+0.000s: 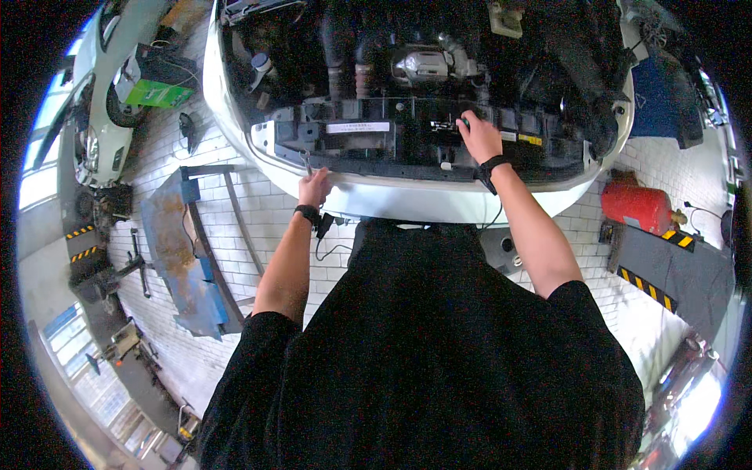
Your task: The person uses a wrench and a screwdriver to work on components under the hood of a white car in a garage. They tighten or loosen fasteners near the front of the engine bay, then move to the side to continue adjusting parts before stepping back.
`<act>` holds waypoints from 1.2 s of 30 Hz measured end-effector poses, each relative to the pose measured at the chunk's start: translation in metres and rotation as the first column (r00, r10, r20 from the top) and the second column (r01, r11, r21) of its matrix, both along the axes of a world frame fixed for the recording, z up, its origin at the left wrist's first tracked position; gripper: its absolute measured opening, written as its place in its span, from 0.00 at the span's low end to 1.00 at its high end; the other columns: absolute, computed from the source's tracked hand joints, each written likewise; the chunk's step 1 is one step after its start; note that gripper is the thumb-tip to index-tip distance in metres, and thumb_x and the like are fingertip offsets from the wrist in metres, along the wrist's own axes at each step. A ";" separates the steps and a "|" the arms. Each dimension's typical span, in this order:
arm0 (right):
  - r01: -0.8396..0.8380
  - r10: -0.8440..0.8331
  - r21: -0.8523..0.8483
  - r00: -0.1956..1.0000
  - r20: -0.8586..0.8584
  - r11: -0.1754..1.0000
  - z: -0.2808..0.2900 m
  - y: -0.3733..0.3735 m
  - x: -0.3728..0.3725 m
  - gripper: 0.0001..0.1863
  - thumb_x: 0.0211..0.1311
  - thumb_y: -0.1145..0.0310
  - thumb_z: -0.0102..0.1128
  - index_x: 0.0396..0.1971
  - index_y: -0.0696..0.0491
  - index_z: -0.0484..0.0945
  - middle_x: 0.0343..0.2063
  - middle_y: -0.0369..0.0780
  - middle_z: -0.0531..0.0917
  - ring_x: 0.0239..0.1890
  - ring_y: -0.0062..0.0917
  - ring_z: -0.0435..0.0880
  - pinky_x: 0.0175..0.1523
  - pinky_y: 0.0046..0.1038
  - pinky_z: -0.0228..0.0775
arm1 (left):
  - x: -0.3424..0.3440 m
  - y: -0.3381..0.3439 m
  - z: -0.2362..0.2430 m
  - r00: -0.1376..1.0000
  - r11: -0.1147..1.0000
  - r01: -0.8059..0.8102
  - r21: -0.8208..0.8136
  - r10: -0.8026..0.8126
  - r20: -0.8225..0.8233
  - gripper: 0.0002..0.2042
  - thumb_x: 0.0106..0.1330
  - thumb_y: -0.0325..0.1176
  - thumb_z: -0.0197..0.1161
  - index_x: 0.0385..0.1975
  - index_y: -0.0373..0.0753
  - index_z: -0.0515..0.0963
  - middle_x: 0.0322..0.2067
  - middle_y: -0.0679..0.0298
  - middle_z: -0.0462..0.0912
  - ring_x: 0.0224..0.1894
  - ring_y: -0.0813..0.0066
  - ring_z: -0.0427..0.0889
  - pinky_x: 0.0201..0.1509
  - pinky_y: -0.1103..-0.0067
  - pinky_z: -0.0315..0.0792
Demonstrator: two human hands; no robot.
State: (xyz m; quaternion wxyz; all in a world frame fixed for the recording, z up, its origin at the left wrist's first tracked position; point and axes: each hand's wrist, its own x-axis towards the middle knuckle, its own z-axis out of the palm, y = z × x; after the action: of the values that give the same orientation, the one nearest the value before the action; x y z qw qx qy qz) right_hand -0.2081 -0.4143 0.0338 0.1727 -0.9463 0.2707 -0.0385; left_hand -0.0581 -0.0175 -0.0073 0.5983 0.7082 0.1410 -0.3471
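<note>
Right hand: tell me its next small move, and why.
Probably steady the right hand against the black panel before working on: it is over the panel, gripping a small green thing mostly hidden by the fingers, and I can't tell whether that touches the panel. The left hand, at the white bumper, holds a metal tool.

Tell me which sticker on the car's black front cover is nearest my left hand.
The long white sticker, left of centre, is nearest your left hand; the short white sticker and yellow sticker sit right of your right hand.
</note>
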 end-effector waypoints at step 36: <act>0.067 -0.065 0.003 0.974 -0.219 0.998 0.014 0.007 0.008 0.21 0.60 0.52 0.52 0.48 0.47 0.67 0.29 0.49 0.81 0.32 0.46 0.81 0.34 0.46 0.74 | 0.004 0.010 -0.026 0.995 0.997 0.068 -0.020 -0.066 0.069 0.17 0.57 0.48 0.65 0.16 0.42 0.73 0.12 0.70 0.70 0.10 0.83 0.64 0.11 0.83 0.51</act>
State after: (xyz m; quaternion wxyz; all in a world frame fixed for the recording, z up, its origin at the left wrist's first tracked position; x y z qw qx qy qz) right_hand -0.2005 -0.4071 0.0483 0.1455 -0.9343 0.3195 0.0618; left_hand -0.0544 -0.0075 -0.0331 0.5989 0.7172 0.0926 -0.3441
